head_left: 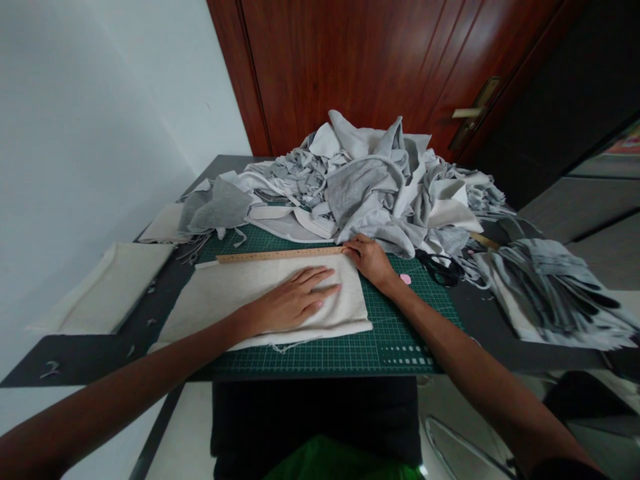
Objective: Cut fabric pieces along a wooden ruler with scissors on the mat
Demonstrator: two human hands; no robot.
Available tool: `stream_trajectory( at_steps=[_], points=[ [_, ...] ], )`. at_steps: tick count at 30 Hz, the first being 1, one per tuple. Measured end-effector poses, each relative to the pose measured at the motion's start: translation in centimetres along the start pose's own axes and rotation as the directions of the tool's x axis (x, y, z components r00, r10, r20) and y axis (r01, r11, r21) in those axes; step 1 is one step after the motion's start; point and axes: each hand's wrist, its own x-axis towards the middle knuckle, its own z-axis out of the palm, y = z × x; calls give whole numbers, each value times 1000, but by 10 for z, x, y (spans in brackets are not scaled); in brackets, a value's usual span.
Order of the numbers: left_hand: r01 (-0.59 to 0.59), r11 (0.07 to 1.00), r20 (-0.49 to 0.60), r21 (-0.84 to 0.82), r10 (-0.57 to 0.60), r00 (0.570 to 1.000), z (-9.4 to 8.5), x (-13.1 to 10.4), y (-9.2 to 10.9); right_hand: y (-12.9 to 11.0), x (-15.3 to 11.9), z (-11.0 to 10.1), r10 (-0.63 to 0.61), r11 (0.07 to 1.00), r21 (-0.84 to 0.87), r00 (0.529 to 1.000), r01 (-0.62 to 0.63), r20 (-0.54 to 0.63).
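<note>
A folded piece of cream cloth [215, 300] lies across the green cutting mat [330, 360]. My left hand [295, 299] rests flat on the cloth, palm down, fingers stretched out. Along the cloth's far edge runs a wooden ruler [280, 255]. My right hand [369, 261] is at the ruler's right end, its fingers closed on that end by the cloth's far right corner; the fingertips are partly hidden. Black-handled scissors [441, 268] and a small pink piece [405, 279] lie to the right of this hand.
A big heap of grey and white fabric scraps [365, 180] covers the back of the table, against a wooden door [350, 60]. More folded cream cloth [110, 287] lies at the left. A stack of grey fabric pieces [560, 287] sits at the right edge.
</note>
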Motion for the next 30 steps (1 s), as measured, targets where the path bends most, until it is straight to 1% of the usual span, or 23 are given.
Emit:
stream_trajectory(
  at_steps=[5, 10, 12, 14, 17, 20, 21, 22, 24, 25, 27, 30],
  points=[
    [-22, 1000, -45, -8, 22, 999, 0, 0, -2, -3, -2, 3, 21, 1000, -21, 999, -22, -30],
    [-21, 1000, -33, 15, 22, 999, -1, 1, 2, -5, -1, 1, 1, 1000, -11, 1000, -1, -21],
    [-18, 1000, -58, 0, 18, 998, -2, 1, 3, -6, -1, 0, -14, 1000, 5, 1000, 14, -15],
    [8, 1000, -101, 6, -8, 995, -4, -2, 0, -6, -1, 0, -23, 999, 22, 1000, 23, -14],
    [109, 990, -153, 88, -95, 984, -12, -16, -18, -4, 0, 0, -28, 999, 45, 999, 29, -16],
    [236, 957, -185, 169, -204, 961, -28, -45, -48, 0, 1, 1, -24, 997, 71, 999, 26, -23],
    [300, 935, -193, 188, -264, 945, -35, -56, -58, 1, 2, 2, -21, 996, 81, 999, 23, -25],
    [382, 902, -220, 200, -339, 915, -42, -67, -67, 3, 2, 2, -18, 996, 91, 999, 20, -29],
    [490, 848, -271, 204, -432, 860, -56, -87, -82, 5, 3, 2, -12, 994, 112, 999, 16, -35],
    [519, 831, -280, 202, -458, 843, -62, -94, -87, 5, 3, 2, -10, 993, 121, 999, 15, -39],
    [546, 817, -290, 184, -486, 825, -72, -104, -96, 6, 2, 2, -7, 991, 136, 999, 13, -47],
    [565, 818, -253, 109, -527, 811, -78, -108, -107, 6, 2, 1, -1, 989, 146, 998, 9, -59]
  ],
)
